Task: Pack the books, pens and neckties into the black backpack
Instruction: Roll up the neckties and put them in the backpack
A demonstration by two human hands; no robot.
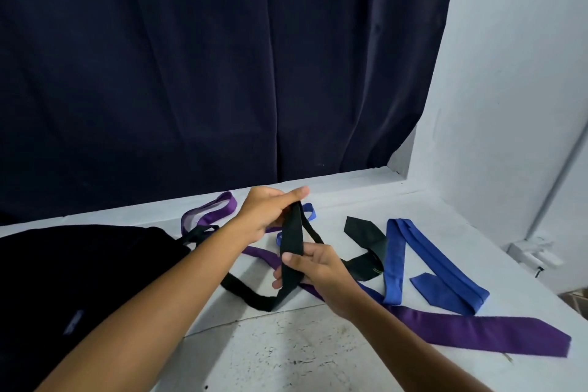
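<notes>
Folding a black tie point(292, 242) between both hands.
Left hand point(265, 211) pinching its upper fold, right hand point(313, 270) gripping lower; backpack point(79, 264) left of them.

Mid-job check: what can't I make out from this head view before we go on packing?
- Black backpack: head view, cut off by the left edge; its opening does not show.
- Books and pens: none in view.
- Purple necktie: its middle runs under both arms.
- Black necktie: partly covered by the left hand and right hand.
</notes>
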